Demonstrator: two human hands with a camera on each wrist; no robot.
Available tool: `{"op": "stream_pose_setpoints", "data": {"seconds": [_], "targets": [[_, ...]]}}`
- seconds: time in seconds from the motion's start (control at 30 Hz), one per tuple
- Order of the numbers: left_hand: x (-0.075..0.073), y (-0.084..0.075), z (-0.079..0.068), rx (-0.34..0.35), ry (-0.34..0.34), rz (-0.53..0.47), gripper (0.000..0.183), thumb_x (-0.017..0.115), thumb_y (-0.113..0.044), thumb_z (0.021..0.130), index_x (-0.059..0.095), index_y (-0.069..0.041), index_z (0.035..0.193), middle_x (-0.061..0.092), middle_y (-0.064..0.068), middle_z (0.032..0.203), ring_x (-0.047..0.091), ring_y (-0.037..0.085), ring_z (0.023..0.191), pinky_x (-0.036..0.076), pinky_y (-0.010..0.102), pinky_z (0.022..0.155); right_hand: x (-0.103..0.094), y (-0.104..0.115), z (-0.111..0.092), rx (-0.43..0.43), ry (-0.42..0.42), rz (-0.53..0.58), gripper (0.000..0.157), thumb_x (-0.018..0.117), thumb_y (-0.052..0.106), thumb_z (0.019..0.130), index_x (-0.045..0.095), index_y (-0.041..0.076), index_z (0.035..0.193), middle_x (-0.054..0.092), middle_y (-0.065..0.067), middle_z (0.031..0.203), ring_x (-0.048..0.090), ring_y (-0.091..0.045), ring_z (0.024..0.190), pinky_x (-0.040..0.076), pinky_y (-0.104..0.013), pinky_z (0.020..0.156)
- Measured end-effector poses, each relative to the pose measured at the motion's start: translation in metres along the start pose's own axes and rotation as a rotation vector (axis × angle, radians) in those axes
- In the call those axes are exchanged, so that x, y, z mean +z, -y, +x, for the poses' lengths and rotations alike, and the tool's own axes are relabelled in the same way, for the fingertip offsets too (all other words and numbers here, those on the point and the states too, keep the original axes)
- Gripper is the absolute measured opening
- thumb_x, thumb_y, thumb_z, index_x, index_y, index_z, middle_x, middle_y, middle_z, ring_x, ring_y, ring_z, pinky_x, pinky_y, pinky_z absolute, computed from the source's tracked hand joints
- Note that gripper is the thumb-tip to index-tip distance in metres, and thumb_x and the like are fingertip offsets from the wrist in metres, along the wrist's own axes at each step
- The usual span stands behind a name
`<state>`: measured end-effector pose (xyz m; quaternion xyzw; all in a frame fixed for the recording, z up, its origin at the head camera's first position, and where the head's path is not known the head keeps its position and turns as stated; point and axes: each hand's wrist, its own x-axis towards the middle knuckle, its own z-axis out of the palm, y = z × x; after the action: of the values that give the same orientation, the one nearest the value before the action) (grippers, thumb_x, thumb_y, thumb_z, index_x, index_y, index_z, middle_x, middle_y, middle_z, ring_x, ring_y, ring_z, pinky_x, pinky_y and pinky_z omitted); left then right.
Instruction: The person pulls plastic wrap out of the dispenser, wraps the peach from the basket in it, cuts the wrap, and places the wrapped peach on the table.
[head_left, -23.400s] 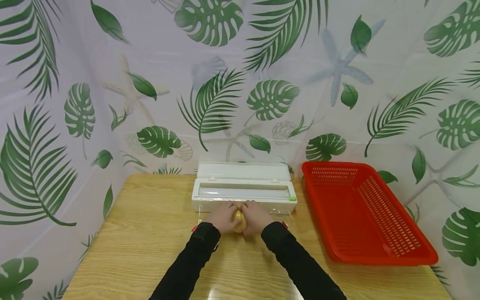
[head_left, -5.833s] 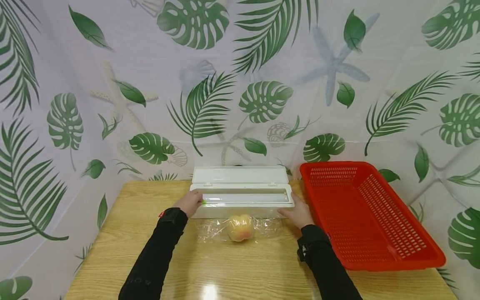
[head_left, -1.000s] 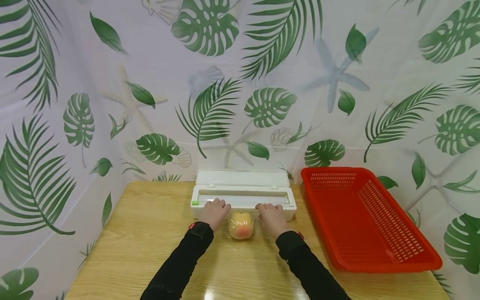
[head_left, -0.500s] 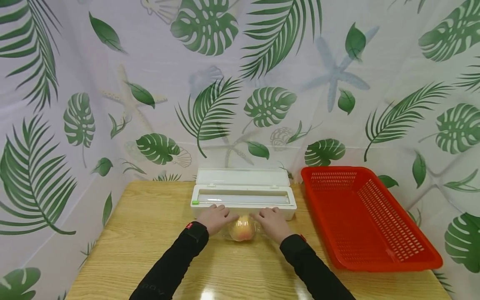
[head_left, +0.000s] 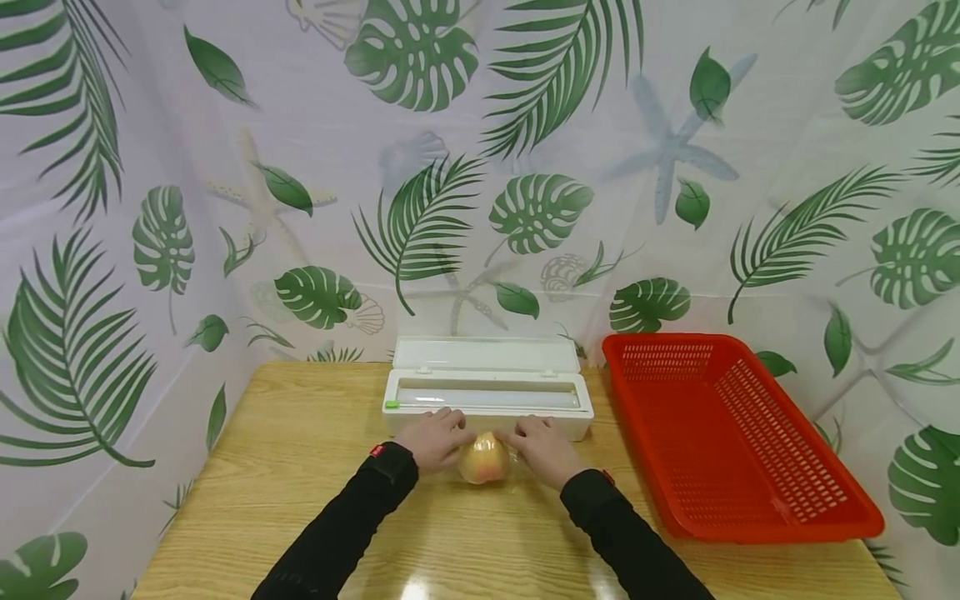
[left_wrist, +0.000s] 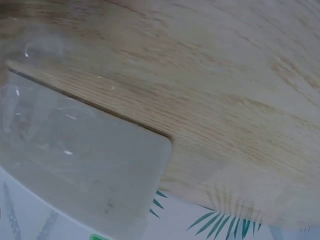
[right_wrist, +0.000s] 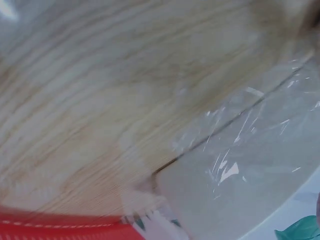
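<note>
A yellow-red apple (head_left: 483,460), wrapped in clear cling film (right_wrist: 232,145), sits on the table between my hands in the head view. My left hand (head_left: 433,442) is at its left side, fingers bent and thumb against the top of the fruit. On the other side my right hand (head_left: 546,450) has its fingertips at the apple's upper right, pinching the film. Right behind the hands stands a white cling film dispenser (head_left: 487,423) with its lid (head_left: 486,354) raised and a roll inside. Both wrist views show mostly table and dispenser front; the fingers are largely out of them.
On the right stands a large red plastic basket (head_left: 720,450) with perforated sides. A green slider (head_left: 392,405) sits at the dispenser's left end. The wooden table (head_left: 300,467) meets a leaf-patterned cloth (head_left: 465,250) behind.
Over the last second both hands have closed in on the apple from either side. Earlier, film lay spread at both sides of it; now it is gathered close. The slider has gone from right to left.
</note>
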<state>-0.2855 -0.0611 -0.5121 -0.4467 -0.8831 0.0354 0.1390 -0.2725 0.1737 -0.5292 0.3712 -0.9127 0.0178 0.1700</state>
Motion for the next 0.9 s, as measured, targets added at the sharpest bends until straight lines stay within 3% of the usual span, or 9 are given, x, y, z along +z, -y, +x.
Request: {"op": "stream_pose_setpoints", "data": {"seconds": [0.13, 0.23, 0.27, 0.33, 0.43, 0.53, 0.63, 0.73, 0.9], "targets": [[0.004, -0.004, 0.002, -0.013, -0.078, -0.21, 0.013, 0.054, -0.022, 0.087, 0.064, -0.015, 0.091, 0.056, 0.002, 0.092, 0.053, 0.016, 0.08, 0.044, 0.027, 0.067, -0.007, 0.008, 0.004, 0.02, -0.03, 0.095, 0.025, 0.065, 0.017, 0.077, 0.066, 0.018, 0.102, 0.05, -0.001, 0.09, 0.046, -0.018, 0.083, 0.038, -0.036, 0.072], [0.006, -0.007, 0.004, -0.044, -0.097, -0.354, 0.014, 0.057, -0.024, 0.087, 0.062, -0.012, 0.083, 0.056, -0.002, 0.079, 0.051, 0.011, 0.068, 0.043, 0.024, 0.062, -0.011, 0.014, 0.008, 0.05, -0.034, 0.184, 0.015, 0.063, 0.023, 0.08, 0.068, 0.016, 0.093, 0.056, -0.005, 0.103, 0.05, -0.022, 0.096, 0.039, -0.042, 0.08], [0.013, -0.006, 0.005, -0.049, -0.11, -0.384, 0.016, 0.056, -0.028, 0.086, 0.061, -0.013, 0.082, 0.055, -0.004, 0.075, 0.049, 0.01, 0.064, 0.041, 0.023, 0.059, -0.012, 0.015, 0.009, 0.062, -0.029, 0.213, 0.014, 0.062, 0.025, 0.081, 0.068, 0.016, 0.09, 0.056, -0.006, 0.107, 0.05, -0.023, 0.1, 0.038, -0.043, 0.083], [0.011, -0.008, 0.006, -0.098, -0.086, -0.451, 0.019, 0.057, -0.033, 0.084, 0.058, -0.014, 0.079, 0.053, -0.007, 0.071, 0.047, 0.009, 0.062, 0.04, 0.022, 0.057, -0.014, 0.018, 0.011, 0.084, -0.017, 0.283, 0.011, 0.064, 0.025, 0.081, 0.068, 0.015, 0.084, 0.057, -0.008, 0.111, 0.05, -0.025, 0.104, 0.036, -0.046, 0.087], [0.01, -0.012, 0.007, -0.2, -0.02, -0.543, 0.026, 0.061, -0.037, 0.08, 0.058, -0.011, 0.086, 0.057, -0.003, 0.079, 0.052, 0.012, 0.071, 0.043, 0.026, 0.064, -0.015, 0.019, 0.014, 0.117, 0.003, 0.357, 0.011, 0.067, 0.026, 0.078, 0.064, 0.015, 0.078, 0.058, -0.009, 0.109, 0.052, -0.026, 0.101, 0.037, -0.045, 0.086], [0.003, -0.017, 0.007, -0.329, 0.065, -0.653, 0.039, 0.066, -0.033, 0.078, 0.057, -0.003, 0.102, 0.059, 0.007, 0.097, 0.055, 0.021, 0.089, 0.044, 0.033, 0.076, -0.015, 0.019, 0.015, 0.183, 0.051, 0.446, 0.02, 0.07, 0.025, 0.075, 0.061, 0.011, 0.085, 0.059, -0.01, 0.105, 0.054, -0.026, 0.098, 0.041, -0.04, 0.083], [0.006, -0.019, 0.006, -0.404, 0.126, -0.718, 0.055, 0.067, -0.033, 0.077, 0.05, 0.003, 0.116, 0.055, 0.014, 0.11, 0.051, 0.027, 0.101, 0.041, 0.037, 0.084, -0.014, 0.017, 0.014, 0.257, 0.131, 0.544, 0.04, 0.072, 0.027, 0.072, 0.058, 0.005, 0.102, 0.057, -0.01, 0.107, 0.052, -0.026, 0.1, 0.043, -0.037, 0.082], [0.008, -0.022, 0.005, -0.417, 0.162, -0.752, 0.064, 0.07, -0.035, 0.074, 0.047, 0.006, 0.119, 0.053, 0.018, 0.113, 0.049, 0.03, 0.105, 0.04, 0.039, 0.086, -0.014, 0.016, 0.013, 0.291, 0.214, 0.64, 0.061, 0.075, 0.026, 0.069, 0.049, 0.0, 0.118, 0.052, -0.014, 0.116, 0.047, -0.029, 0.108, 0.039, -0.041, 0.087], [0.008, -0.025, 0.003, -0.361, 0.2, -0.742, 0.07, 0.072, -0.039, 0.071, 0.049, 0.008, 0.117, 0.055, 0.018, 0.112, 0.051, 0.029, 0.103, 0.041, 0.036, 0.086, -0.011, 0.015, 0.012, 0.231, 0.312, 0.7, 0.08, 0.078, 0.022, 0.065, 0.037, -0.007, 0.128, 0.043, -0.021, 0.125, 0.041, -0.032, 0.114, 0.034, -0.044, 0.092]]}}
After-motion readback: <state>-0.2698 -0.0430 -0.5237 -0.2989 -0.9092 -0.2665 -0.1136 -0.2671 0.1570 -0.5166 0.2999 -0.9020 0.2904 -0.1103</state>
